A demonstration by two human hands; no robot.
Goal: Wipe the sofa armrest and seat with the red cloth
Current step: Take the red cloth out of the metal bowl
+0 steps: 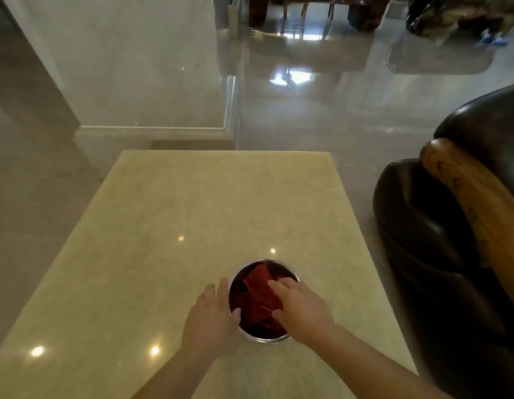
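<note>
The red cloth (257,295) lies crumpled inside a round metal bowl (265,339) near the front of a pale yellow stone table (178,214). My right hand (300,308) reaches into the bowl from the right, its fingers curled around the cloth. Against the bowl's left outer wall rests my left hand (211,315), thumb at the rim. The dark leather sofa (431,240) stands to the right of the table, and its wooden armrest (468,194) runs along its top.
A glossy tiled floor (307,105) stretches beyond the table. A marble pillar base (152,131) rises at the far left. Dark wooden furniture (316,10) stands at the back. Only a narrow gap separates the table from the sofa.
</note>
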